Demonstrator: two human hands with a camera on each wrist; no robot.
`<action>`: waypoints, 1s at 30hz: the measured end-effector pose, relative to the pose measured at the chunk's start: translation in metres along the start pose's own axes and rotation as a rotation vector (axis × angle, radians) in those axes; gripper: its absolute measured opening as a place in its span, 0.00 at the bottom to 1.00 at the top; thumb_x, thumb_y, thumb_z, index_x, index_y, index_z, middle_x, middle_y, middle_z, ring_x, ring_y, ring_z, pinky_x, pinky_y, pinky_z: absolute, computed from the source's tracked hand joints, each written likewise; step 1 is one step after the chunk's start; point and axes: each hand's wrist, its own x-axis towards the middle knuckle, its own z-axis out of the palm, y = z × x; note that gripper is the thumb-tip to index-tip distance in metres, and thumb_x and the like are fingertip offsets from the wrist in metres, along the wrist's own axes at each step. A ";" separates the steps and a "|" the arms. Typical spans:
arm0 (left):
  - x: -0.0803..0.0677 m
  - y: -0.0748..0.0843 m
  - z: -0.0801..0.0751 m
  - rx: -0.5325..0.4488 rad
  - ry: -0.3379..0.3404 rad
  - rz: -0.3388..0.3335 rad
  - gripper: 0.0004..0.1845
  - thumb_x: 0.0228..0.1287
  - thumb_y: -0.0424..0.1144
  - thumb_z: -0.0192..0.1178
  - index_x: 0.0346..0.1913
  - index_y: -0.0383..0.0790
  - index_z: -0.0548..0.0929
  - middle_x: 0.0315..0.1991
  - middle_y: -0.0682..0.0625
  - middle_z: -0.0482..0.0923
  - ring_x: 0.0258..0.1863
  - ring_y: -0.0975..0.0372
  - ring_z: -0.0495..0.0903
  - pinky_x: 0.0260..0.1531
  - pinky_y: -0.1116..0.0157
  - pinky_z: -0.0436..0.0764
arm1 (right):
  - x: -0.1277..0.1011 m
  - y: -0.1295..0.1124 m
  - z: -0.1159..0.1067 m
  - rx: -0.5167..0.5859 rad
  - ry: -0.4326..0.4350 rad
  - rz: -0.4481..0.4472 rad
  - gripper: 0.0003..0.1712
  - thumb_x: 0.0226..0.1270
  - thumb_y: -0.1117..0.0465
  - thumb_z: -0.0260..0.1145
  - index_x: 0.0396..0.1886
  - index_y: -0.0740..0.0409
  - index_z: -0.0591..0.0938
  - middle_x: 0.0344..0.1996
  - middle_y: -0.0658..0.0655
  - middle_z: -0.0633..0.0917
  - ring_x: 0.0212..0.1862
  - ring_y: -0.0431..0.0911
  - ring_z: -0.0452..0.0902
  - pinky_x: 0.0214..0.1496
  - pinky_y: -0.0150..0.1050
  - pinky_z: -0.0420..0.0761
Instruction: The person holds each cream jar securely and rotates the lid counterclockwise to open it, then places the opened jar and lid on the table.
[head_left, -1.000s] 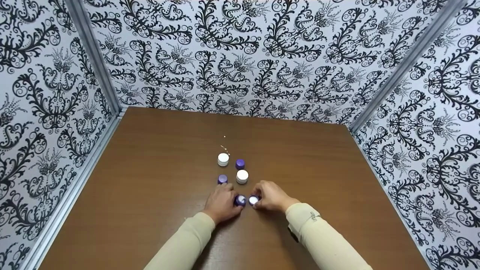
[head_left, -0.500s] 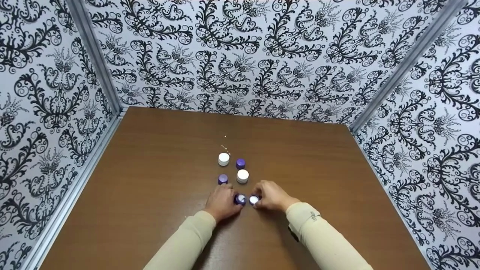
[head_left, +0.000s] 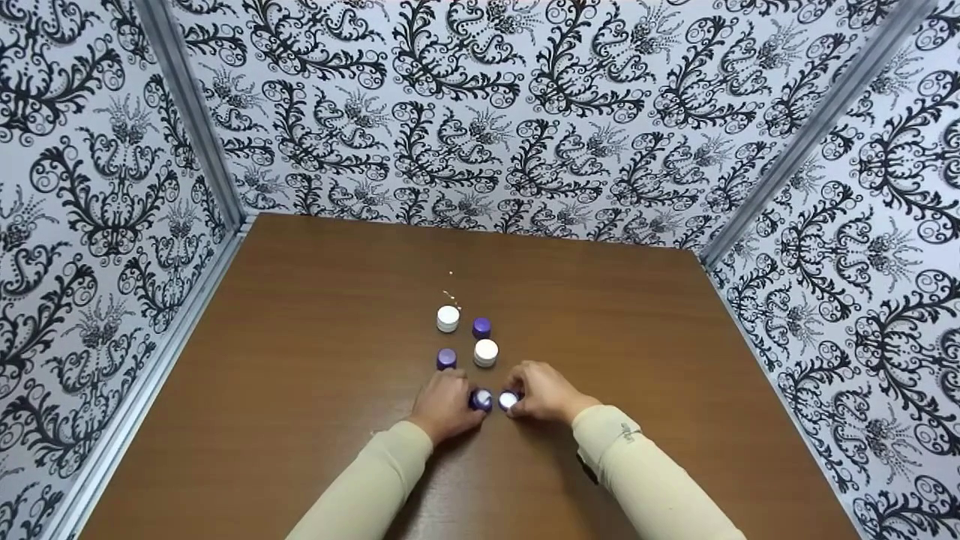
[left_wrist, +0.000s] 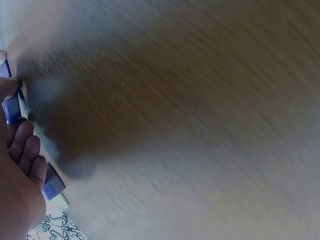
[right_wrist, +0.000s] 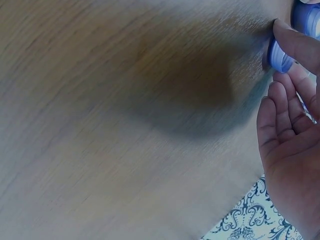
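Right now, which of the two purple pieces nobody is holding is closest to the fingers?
The front-left purple piece, right by the left hand; the other purple piece stands farther back and right, behind a white piece.

The left-held piece (head_left: 481, 400) is purple with a patchy white middle, the right-held piece (head_left: 508, 400) purple around white. Two pots (head_left: 447, 358) are plain purple, two tubs (head_left: 486, 352) plain white. The sleeves (head_left: 375, 478) are cream, the counter (head_left: 337, 300) grained brown, the walls (head_left: 465, 127) white with black floral scrolls, the posts (head_left: 192, 112) grey.
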 end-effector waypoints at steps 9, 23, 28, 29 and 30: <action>-0.001 0.000 -0.001 -0.009 -0.008 0.006 0.16 0.46 0.53 0.73 0.27 0.43 0.85 0.30 0.51 0.76 0.32 0.51 0.80 0.33 0.54 0.80 | 0.001 -0.001 -0.001 0.006 -0.004 0.002 0.18 0.40 0.60 0.83 0.33 0.56 0.85 0.31 0.49 0.80 0.34 0.42 0.74 0.39 0.40 0.76; -0.001 0.001 -0.002 -0.012 -0.013 0.009 0.17 0.46 0.53 0.74 0.28 0.43 0.85 0.29 0.50 0.76 0.33 0.51 0.80 0.34 0.54 0.80 | 0.002 0.001 0.000 0.001 -0.011 0.001 0.19 0.41 0.60 0.82 0.35 0.56 0.85 0.32 0.49 0.81 0.35 0.42 0.74 0.40 0.40 0.77; -0.002 0.001 -0.004 0.009 -0.034 0.029 0.17 0.46 0.53 0.72 0.31 0.43 0.87 0.31 0.50 0.78 0.35 0.52 0.80 0.36 0.54 0.80 | 0.001 -0.001 -0.001 0.003 -0.023 0.002 0.19 0.42 0.61 0.82 0.36 0.57 0.85 0.32 0.50 0.80 0.35 0.43 0.74 0.41 0.41 0.77; -0.002 0.002 -0.004 0.011 -0.037 0.031 0.17 0.47 0.53 0.72 0.32 0.43 0.87 0.31 0.50 0.78 0.36 0.52 0.80 0.36 0.54 0.79 | 0.001 -0.001 -0.001 0.005 -0.026 0.002 0.19 0.42 0.61 0.82 0.36 0.57 0.85 0.32 0.50 0.80 0.35 0.43 0.74 0.41 0.41 0.77; -0.002 0.002 -0.005 0.011 -0.039 0.036 0.17 0.47 0.53 0.72 0.33 0.44 0.88 0.32 0.50 0.78 0.36 0.52 0.80 0.36 0.54 0.79 | 0.001 -0.001 -0.002 0.006 -0.028 0.003 0.19 0.42 0.61 0.82 0.36 0.57 0.85 0.32 0.50 0.80 0.35 0.43 0.74 0.41 0.42 0.77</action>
